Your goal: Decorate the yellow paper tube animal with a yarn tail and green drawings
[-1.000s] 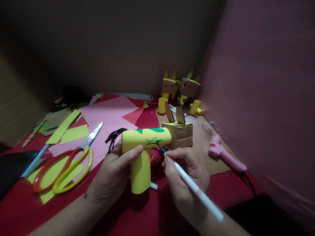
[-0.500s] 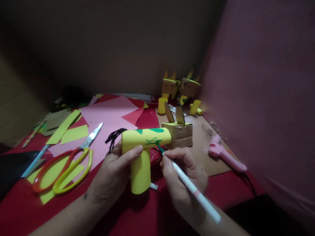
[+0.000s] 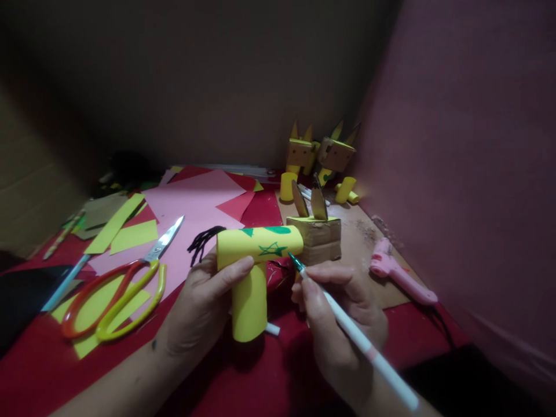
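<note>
My left hand [image 3: 208, 301] grips a yellow paper-tube animal [image 3: 243, 246] by its rear end, thumb on the side of the body. Black yarn strands form a tail at its left end, and a cardboard box head [image 3: 319, 240] with two pointed ears is at the right. Green shapes mark the body, one of them a star outline with green inside. My right hand [image 3: 343, 318] holds a white marker [image 3: 362, 339] like a pen. Its green tip points at the body's right end, just beside the star; whether it touches cannot be made out.
Red-and-yellow scissors [image 3: 130, 289] lie partly open on pink and yellow paper [image 3: 186, 197] at the left. A pink glue gun [image 3: 402, 272] rests at the right on a cardboard sheet [image 3: 386, 289]. Two similar animals [image 3: 299, 153] and yellow tubes [image 3: 346, 190] stand behind.
My right hand has moved right and slightly down, taking the marker tip off the star. The star has more green inside it. My left hand and the animal stay nearly still.
</note>
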The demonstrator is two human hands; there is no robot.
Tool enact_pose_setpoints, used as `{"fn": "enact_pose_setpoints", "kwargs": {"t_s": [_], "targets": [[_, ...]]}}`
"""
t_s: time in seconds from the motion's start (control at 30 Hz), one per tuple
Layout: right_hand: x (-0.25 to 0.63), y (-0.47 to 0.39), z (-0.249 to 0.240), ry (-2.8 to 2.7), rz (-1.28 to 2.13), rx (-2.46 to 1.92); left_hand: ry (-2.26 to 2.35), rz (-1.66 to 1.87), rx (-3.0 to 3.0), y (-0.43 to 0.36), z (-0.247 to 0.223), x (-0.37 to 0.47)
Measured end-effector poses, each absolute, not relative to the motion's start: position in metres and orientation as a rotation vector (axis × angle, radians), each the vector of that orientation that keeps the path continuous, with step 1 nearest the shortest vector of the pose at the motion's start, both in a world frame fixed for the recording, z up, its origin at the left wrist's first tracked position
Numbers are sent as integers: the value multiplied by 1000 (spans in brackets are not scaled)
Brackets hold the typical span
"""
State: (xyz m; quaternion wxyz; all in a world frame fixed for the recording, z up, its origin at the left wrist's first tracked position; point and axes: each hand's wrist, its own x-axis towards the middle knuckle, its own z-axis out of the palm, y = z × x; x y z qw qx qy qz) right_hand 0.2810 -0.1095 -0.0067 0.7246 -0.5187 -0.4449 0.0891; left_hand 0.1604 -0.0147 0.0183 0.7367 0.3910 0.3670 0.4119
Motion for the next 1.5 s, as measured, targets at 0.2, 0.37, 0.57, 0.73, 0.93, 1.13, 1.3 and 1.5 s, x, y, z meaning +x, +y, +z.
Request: {"fn": "enact_pose_setpoints", "kwargs": {"t_s": [0.2,0.37,0.57,0.73,0.93,1.13,1.3,1.5], "targets": [[282,-104,-7,-1044,153,-1147,814,911,849,-14,14,159],[279,-102,-7,-1120,82,-1154,727,869,813,-14,13,159],[275,-102,-3,-1240,-36,-1159,663,888,839,-13,13,161],[274,-101,-2,-1275,-36,-1155,638,872,875,-13,11,159],[275,-101,0,-1267,-20,-1198,662,874,874,-14,9,158],[275,-99,-4,-1188,-4,-1217,700,863,831,-15,12,159],[274,-99,-10,-1100,9,-1244,724,893,810,-14,14,161],[274,-98,-5,-1157,-1,-1242,710,891,831,-13,10,161]]}}
